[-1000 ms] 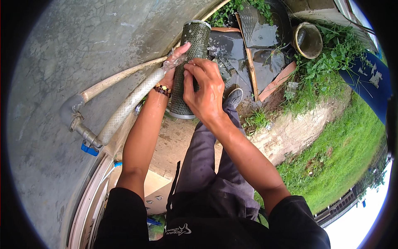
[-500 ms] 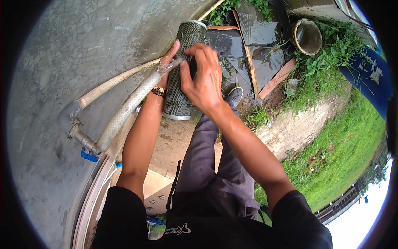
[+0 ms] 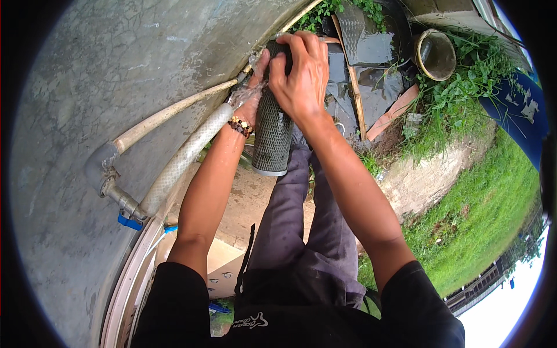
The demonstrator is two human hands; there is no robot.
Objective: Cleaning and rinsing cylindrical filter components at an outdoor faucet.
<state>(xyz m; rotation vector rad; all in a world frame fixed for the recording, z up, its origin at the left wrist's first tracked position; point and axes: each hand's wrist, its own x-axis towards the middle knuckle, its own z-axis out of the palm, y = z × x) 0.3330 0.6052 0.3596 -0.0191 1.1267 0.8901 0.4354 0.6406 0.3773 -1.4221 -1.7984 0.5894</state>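
A cylindrical filter cartridge (image 3: 271, 136), wrapped in dark mesh with a pale rim at its near end, stands out in front of me. My left hand (image 3: 253, 98) supports it from the left, thumb up along its side; the other fingers are hidden behind it. Over the upper part curls my right hand (image 3: 303, 75), fingertips at the far end and thumb on the mesh. Water pours from a clear braided hose (image 3: 188, 159) beside my left wrist and splashes over the left hand and the cartridge.
The hose joins a grey pipe elbow and a tap with a blue handle (image 3: 129, 221) by the concrete wall (image 3: 75, 145). Beyond the cartridge lie wet dark sheets, a wooden strip (image 3: 355, 98) and a bucket (image 3: 436, 56). Grass slopes away at right.
The cartridge has shifted to the right and stands a little straighter. My right hand has slid up toward its far end, and the left hand has moved right along with it.
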